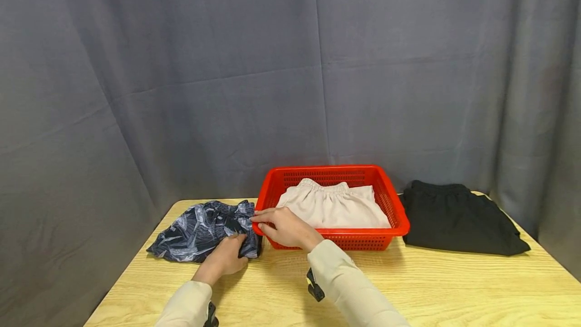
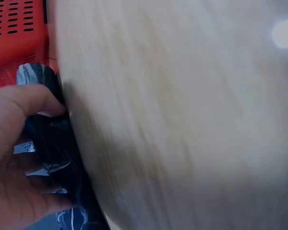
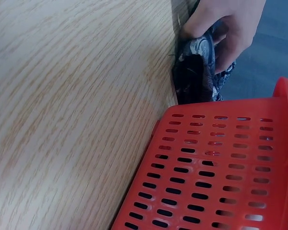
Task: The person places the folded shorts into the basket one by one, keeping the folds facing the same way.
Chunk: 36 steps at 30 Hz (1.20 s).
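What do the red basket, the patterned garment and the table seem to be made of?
Red basket: probably glossy moulded plastic, from its sheen and regular slots. Patterned garment: soft, fairly matte fabric, judging by its folds; fibre unclear. Table: smooth wood or wood-look laminate, from its visible grain.

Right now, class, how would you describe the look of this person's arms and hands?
The left sleeve and right sleeve are long, plain and cream. The left hand and right hand wear no gloves. A small black device with a yellow patch sits under the right wrist; another black device sits by the left.
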Motion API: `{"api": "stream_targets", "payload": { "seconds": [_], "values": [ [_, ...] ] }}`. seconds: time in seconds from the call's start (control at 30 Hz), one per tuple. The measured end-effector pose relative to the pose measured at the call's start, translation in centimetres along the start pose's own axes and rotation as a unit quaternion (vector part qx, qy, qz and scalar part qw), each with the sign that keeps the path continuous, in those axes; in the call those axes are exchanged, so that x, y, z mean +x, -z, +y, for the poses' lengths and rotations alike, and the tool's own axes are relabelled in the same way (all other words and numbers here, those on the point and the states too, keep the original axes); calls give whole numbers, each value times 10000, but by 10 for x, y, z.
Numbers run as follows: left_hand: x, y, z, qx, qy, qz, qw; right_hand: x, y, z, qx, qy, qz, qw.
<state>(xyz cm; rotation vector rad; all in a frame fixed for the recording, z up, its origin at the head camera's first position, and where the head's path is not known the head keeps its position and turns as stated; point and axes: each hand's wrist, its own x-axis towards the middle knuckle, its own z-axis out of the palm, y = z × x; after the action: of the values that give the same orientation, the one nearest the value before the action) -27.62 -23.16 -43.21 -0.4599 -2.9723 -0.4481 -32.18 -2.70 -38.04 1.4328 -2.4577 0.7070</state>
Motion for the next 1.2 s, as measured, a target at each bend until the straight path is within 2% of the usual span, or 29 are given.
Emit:
{"api": "stream_targets", "payload": {
  "seconds": [0.2,0.43,0.67,0.9,1.2],
  "values": [
    [1,-2,0,229,-146,176,9995,1,0,-3,23,25,-1,10000],
    [2,3,2,286,145,-34,9995,1,1,-4,35,90,39,9999],
    [-2,4,5,341,5,-67,9994,1,1,-4,27,96,11,9999],
    [-10,5,8,276,90,-371,9989,0,1,-4,31,24,-32,10000],
    [-26,8,11,188,-92,-562,9982,-1,3,-2,22,30,-8,10000]
  ]
}}
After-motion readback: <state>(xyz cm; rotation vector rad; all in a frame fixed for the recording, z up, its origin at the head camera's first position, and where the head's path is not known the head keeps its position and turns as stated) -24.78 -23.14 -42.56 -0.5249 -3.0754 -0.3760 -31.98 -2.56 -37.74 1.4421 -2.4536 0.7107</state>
